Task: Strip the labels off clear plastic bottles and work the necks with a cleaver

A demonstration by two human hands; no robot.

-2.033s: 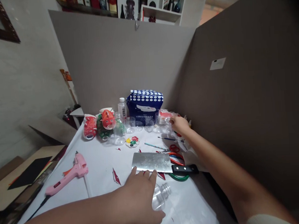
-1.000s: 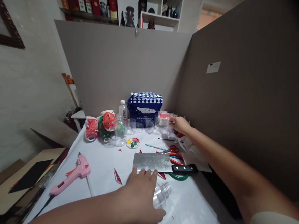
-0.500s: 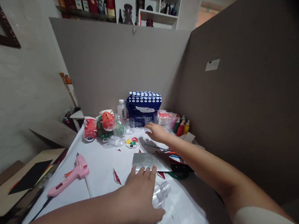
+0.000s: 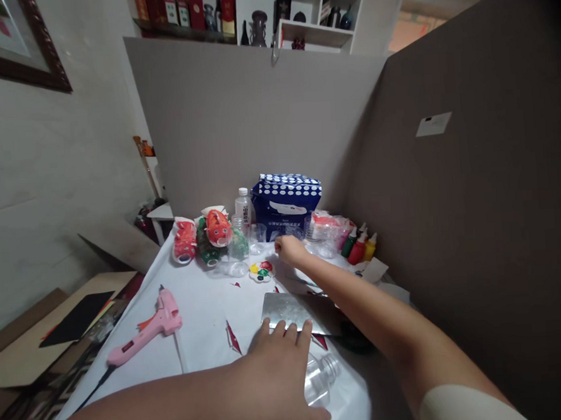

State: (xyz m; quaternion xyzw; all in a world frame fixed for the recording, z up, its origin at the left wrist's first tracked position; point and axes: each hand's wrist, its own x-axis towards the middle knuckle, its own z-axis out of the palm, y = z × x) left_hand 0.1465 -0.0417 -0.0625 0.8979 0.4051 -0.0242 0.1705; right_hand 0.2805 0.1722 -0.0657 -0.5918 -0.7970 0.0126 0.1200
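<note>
My left hand [image 4: 283, 368] lies palm down with its fingers spread, their tips at the near edge of a shiny metal sheet [image 4: 289, 309]. Beside its thumb a clear plastic bottle [image 4: 319, 379] lies on its side, threaded neck to the right; the hand hides part of it. My right hand [image 4: 291, 250] reaches to the back of the table with curled fingers, close to clear plastic cups [image 4: 258, 238]. Whatever the fingers hold, if anything, is hidden. Left of it is a small paint palette [image 4: 262, 271] with red, yellow and green paint.
A pink glue gun [image 4: 149, 329] rests on the left of the white-covered table. Red and green decorated figures [image 4: 218, 228], a labelled bottle [image 4: 243, 206] and a blue dotted bag [image 4: 287, 206] stand at the back. Paint bottles [image 4: 359, 246] are at the right; red scraps [image 4: 232, 338] lie about.
The view has shifted, so everything appears further right. My right hand's fingers have curled in and it sits slightly lower among the cups. My left hand keeps its place by the bottle.
</note>
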